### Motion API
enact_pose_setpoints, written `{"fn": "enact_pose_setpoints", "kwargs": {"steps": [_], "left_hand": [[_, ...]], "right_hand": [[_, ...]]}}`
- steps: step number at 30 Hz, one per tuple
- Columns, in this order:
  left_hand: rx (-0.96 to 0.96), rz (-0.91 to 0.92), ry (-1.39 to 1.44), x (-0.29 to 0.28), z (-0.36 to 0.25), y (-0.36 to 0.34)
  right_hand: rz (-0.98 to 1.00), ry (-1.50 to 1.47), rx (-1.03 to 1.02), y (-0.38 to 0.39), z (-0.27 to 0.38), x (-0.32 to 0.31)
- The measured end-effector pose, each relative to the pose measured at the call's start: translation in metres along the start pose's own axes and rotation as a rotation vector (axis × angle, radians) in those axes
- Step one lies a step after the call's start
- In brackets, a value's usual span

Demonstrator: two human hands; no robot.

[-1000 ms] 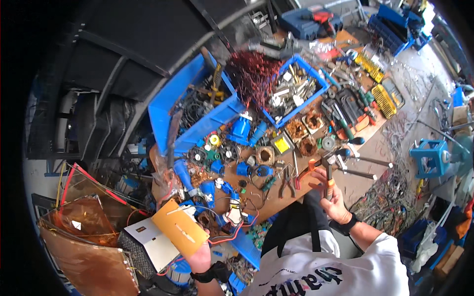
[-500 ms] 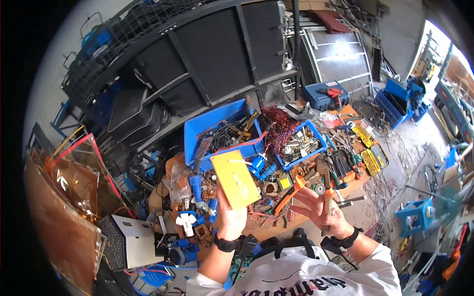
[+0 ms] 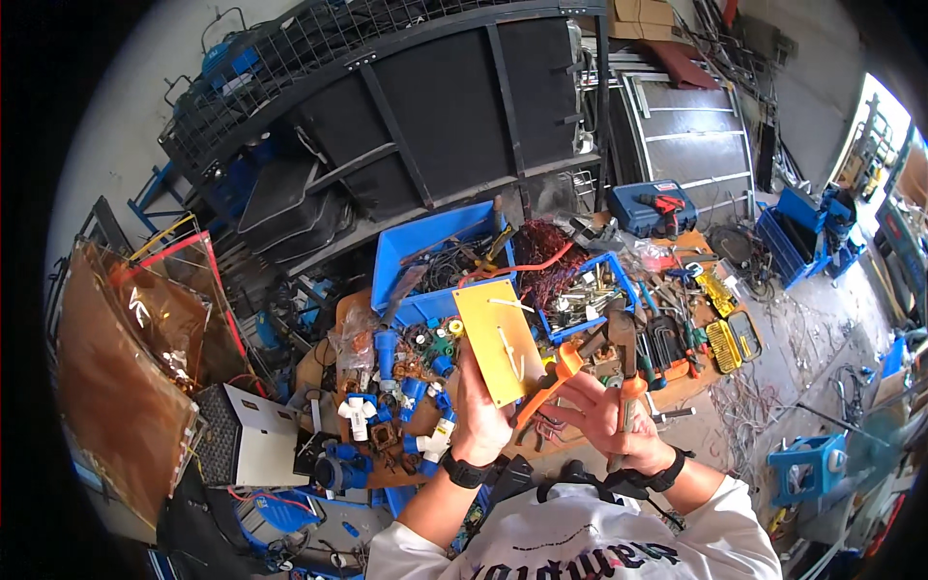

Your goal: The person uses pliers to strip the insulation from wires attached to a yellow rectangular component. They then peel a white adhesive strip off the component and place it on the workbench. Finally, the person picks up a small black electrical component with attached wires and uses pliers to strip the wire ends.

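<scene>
My left hand grips a flat yellow rectangular board from below and holds it tilted over the bench. Thin white strips stick out of its face, one near the upper edge and others around the middle. In my right hand is a cutter-like hand tool with orange on its handle. An orange arm, seemingly its other handle, slants toward the board's lower right corner. Whether that arm touches the board I cannot tell. Its metal end overlaps the tools behind.
Behind the board sits a blue bin of cables and tools. Right of it are reddish wire and a blue tray of metal parts. Blue and white fittings litter the bench's left. A yellow bit case lies at right.
The board and my left hand have moved right, closer to my right hand and its tool. The whole view has shifted a little. Both hands keep their hold.
</scene>
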State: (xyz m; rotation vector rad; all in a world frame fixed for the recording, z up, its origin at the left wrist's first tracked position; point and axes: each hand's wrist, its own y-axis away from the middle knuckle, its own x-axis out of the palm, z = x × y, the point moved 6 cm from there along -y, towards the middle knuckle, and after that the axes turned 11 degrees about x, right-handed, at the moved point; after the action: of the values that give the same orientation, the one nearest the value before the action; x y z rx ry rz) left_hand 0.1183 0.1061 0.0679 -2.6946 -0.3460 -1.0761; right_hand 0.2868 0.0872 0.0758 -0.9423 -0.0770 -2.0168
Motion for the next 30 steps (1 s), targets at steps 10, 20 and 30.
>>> {"fn": "enact_pose_setpoints", "kwargs": {"steps": [10,20,30], "left_hand": [[0.094,-0.062,-0.168,-0.009,-0.015,0.009],[0.003,0.090,-0.348,0.010,-0.038,-0.009],[-0.014,0.108,-0.544,-0.001,-0.029,-0.015]], "right_hand": [[-0.105,0.063,0.157,0.015,0.032,-0.002],[-0.157,0.187,0.747,0.033,0.023,-0.030],[-0.111,0.213,0.869,0.028,0.030,-0.019]]}}
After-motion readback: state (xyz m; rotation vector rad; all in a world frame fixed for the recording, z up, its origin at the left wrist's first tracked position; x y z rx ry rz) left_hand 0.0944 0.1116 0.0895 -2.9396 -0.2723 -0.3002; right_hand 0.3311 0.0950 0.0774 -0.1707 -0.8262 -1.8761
